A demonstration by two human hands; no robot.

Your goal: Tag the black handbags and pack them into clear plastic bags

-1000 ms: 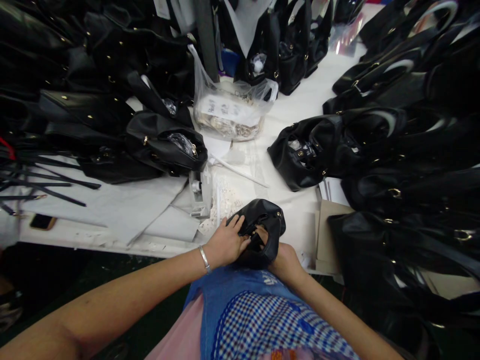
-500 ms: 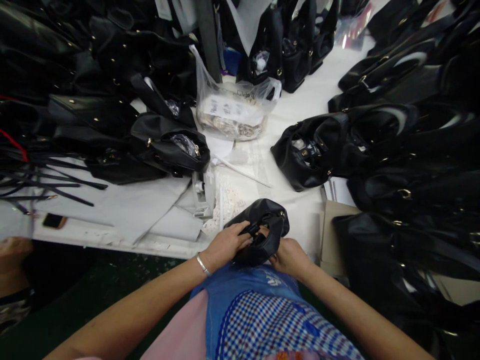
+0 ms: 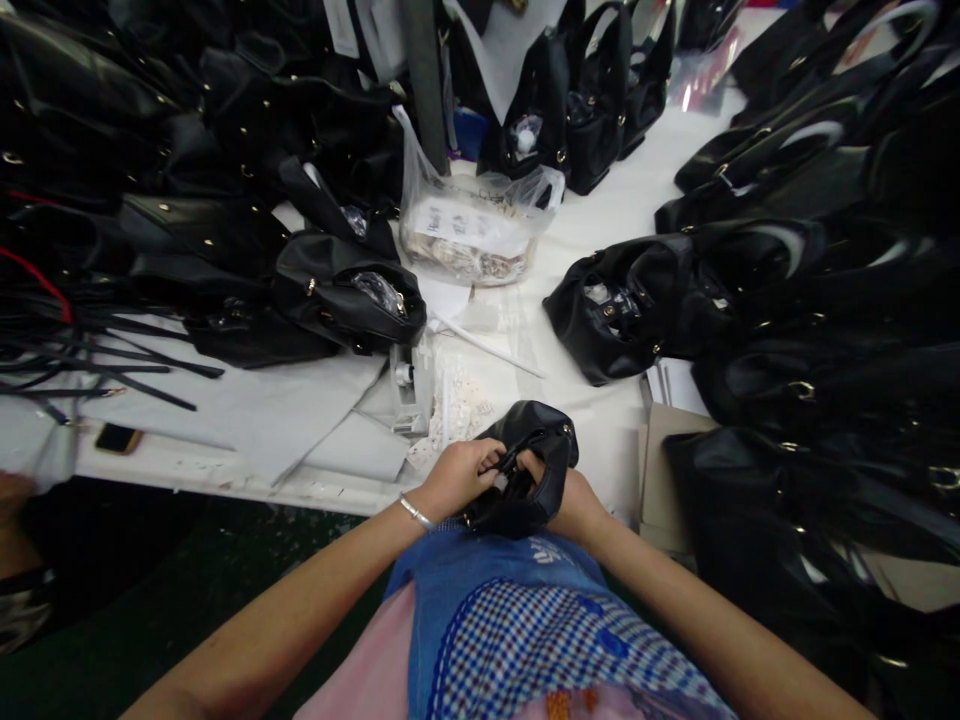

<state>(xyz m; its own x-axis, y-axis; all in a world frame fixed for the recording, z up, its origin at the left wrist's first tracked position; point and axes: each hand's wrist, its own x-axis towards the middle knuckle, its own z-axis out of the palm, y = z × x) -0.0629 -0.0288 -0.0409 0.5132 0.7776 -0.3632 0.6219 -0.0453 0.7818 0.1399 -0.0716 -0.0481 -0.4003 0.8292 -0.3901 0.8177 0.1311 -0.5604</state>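
Note:
A small black handbag (image 3: 551,480) rests at the table's front edge, against my apron, its mouth facing up. My left hand (image 3: 469,475) is at the left side of the opening, fingers curled and closed on the bag's edge; a small pale spot shows just beside the fingertips. My right hand (image 3: 570,500) grips the right wall, with fingers showing inside the mouth and the palm outside. What lies deep in the bag is dark and cannot be made out.
Black handbags (image 3: 352,290) crowd the left, and more handbags (image 3: 619,305) fill the right. A clear plastic bag (image 3: 472,235) of small parts stands ahead. Near my left hand is a tape dispenser (image 3: 409,390). A phone (image 3: 118,438) lies at the left edge, near another person's hand.
My left hand's fingers have drawn in from lying stretched over the opening to a closed grip at its left side. The right hand still holds the bag's right wall.

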